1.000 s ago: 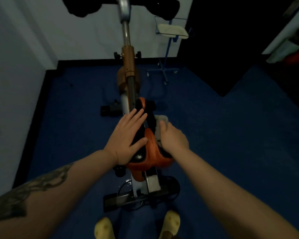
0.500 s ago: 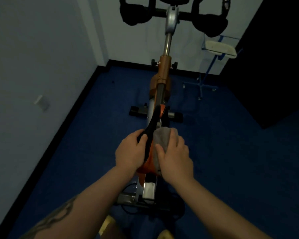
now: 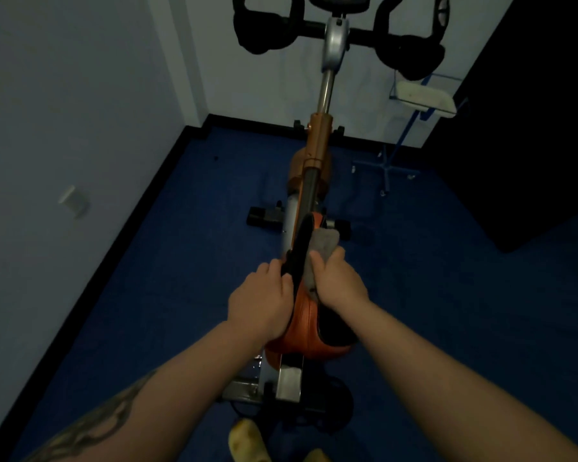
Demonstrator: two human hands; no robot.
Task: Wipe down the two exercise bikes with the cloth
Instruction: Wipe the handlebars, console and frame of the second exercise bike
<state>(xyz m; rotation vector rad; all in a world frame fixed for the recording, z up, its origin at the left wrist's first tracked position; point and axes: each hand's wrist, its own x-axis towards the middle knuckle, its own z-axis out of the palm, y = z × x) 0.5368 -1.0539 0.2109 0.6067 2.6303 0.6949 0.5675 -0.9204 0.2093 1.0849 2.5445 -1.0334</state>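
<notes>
Fingers of the right hand curl around a grey, crumpled cloth, pressing it on the orange-and-black saddle of the exercise bike; the left hand grips the saddle's other side.

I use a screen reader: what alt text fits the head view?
Seen from above, the right hand presses a grey cloth on an orange and black bike saddle while the left hand holds its other side.
</notes>
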